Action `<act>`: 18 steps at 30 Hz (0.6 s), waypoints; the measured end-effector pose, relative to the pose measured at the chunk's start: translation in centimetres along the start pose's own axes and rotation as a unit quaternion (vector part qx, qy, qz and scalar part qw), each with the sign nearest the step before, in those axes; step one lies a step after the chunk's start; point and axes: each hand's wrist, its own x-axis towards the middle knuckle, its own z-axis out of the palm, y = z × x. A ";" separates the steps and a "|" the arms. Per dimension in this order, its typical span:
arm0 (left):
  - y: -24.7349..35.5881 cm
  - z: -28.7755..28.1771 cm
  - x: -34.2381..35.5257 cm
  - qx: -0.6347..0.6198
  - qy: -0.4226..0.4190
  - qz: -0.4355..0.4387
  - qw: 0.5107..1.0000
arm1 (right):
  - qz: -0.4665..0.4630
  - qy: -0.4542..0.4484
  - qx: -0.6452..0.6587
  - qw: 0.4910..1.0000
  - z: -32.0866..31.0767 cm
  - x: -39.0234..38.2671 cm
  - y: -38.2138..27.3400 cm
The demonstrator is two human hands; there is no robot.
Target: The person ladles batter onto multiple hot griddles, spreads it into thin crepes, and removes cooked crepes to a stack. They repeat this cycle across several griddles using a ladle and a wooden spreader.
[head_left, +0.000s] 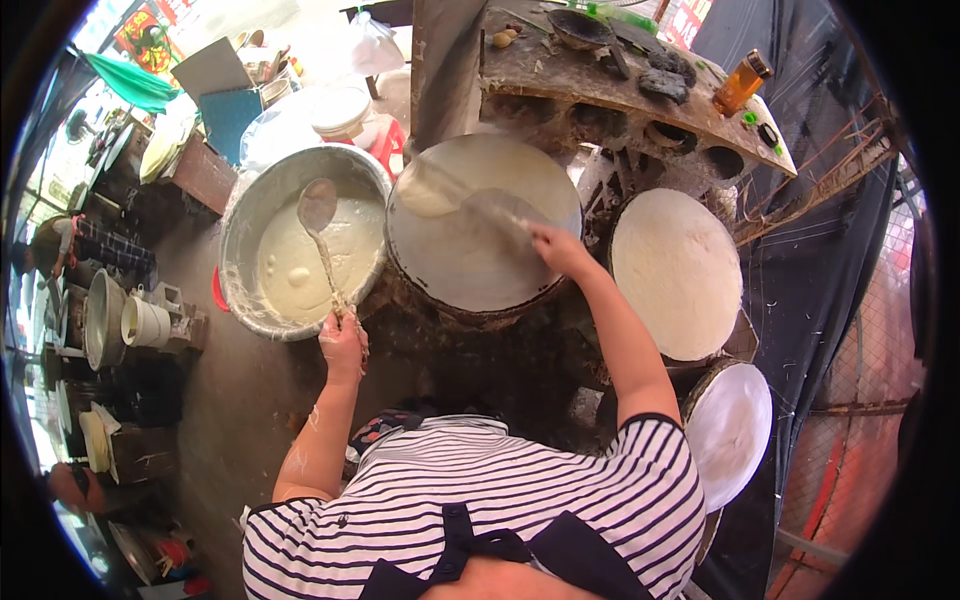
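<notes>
My left hand (342, 350), smeared with batter, grips the long handle of a ladle (317, 206) whose bowl is over a large metal basin (236, 265) of cream batter (282, 290). In the middle is a round flat griddle (460, 282) with a pale patch of batter (430, 198) at its upper left. My right hand (555, 247) is closed on the handle of a spreading tool (495, 212), motion-blurred over the griddle. To the right, a second round pan (675, 275) holds a pale sheet, and below it sits a white round surface (727, 435).
A ledge (530, 75) behind carries dark bowls and an amber bottle (742, 82). A white bucket (338, 115) stands behind the basin. At left are more basins, a pail (145, 320) and people (55, 243), partly visible. Dark sheeting (820, 260) and wire mesh line the right.
</notes>
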 end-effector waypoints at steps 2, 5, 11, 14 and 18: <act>0.7 0.1 -0.1 0.018 0.005 -0.007 1.000 | -0.024 0.055 -0.008 0.998 0.4 3.2 1.6; 0.7 -0.5 0.2 0.014 0.028 -0.001 1.000 | -0.068 0.052 -0.069 0.994 0.8 5.4 0.7; 0.7 -2.6 -0.8 0.017 0.057 -0.018 0.998 | -0.091 -0.114 0.093 0.985 -0.5 2.8 5.3; -0.2 -3.4 -1.2 0.011 0.072 -0.021 0.997 | -0.057 -0.089 0.024 0.994 -2.0 6.5 4.5; 0.0 -4.2 -2.7 0.013 0.087 -0.020 0.996 | -0.095 -0.102 0.021 0.990 -2.6 9.5 2.7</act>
